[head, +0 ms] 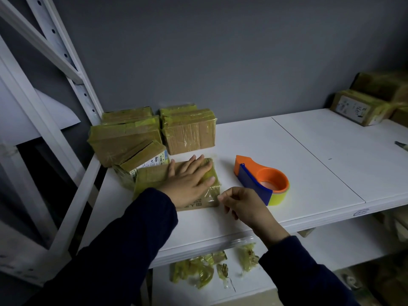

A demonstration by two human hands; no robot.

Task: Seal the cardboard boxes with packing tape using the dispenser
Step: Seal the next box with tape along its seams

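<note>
Your left hand [189, 180] is flat on top of the small cardboard box [151, 175], fingers straight and slightly spread, palm pressing down. The box sits near the front left of the white shelf [287, 146], just left of the tape dispenser [260, 180], not touching it. Box look: brown cardboard, top and sides mostly wrapped in yellowish translucent tape, wrinkled in places; near side shows bare cardboard with some print. Your right hand [245, 206] is at the box's near right corner, fingers curled, thumb and forefinger pinching the loose tape end [213, 193], a clear crinkled film standing off the corner. The dispenser lies on its side on the shelf, orange body, blue plate, yellow-green tape roll [280, 197] loaded; no hand is on it. Behind the box: a labelled box [143, 160] tilted against it, plus two stacks of taped boxes [189, 133] against the grey wall. More taped parcels [357, 109] are at the far right of the shelf. Crumpled tape scraps [198, 270] lie on the lower shelf [331, 246].
</note>
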